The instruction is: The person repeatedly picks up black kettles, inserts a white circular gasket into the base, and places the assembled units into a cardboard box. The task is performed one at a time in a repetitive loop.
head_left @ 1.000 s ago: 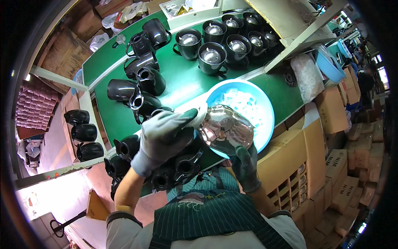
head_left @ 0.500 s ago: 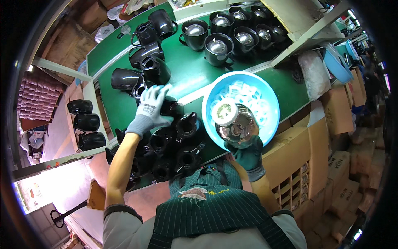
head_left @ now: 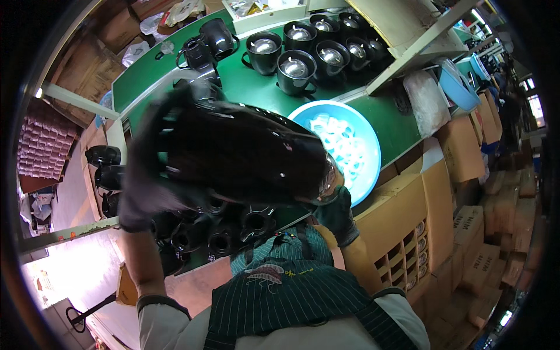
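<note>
A large glossy black jug shell (head_left: pixel 245 154) lies tilted across the middle, close to the camera. My left hand (head_left: pixel 149 169), gloved and smeared by motion, grips its left end. On the right, my right hand (head_left: pixel 338 217) in a dark green glove is closed round a silvery glass flask liner (head_left: pixel 332 182). Most of that liner is hidden behind the shell's right end, so I cannot tell whether it is inside or only behind. Beyond them stands a light blue basin (head_left: pixel 372 169) of white plastic rings (head_left: pixel 341 137). Several black jug shells (head_left: pixel 224 240) crowd the near bench edge.
Several black jugs with silvery liners (head_left: pixel 294 69) stand at the back of the green bench (head_left: pixel 239 81). More black shells (head_left: pixel 217 38) are at the far left. An open carton with dividers (head_left: pixel 402 254) is at the right, below the basin. A slanted metal post (head_left: pixel 420 46) rises back right.
My left hand has picked up a black jug shell from the bench and brought it close to the camera. The shell now covers most of the liner in my right hand.
</note>
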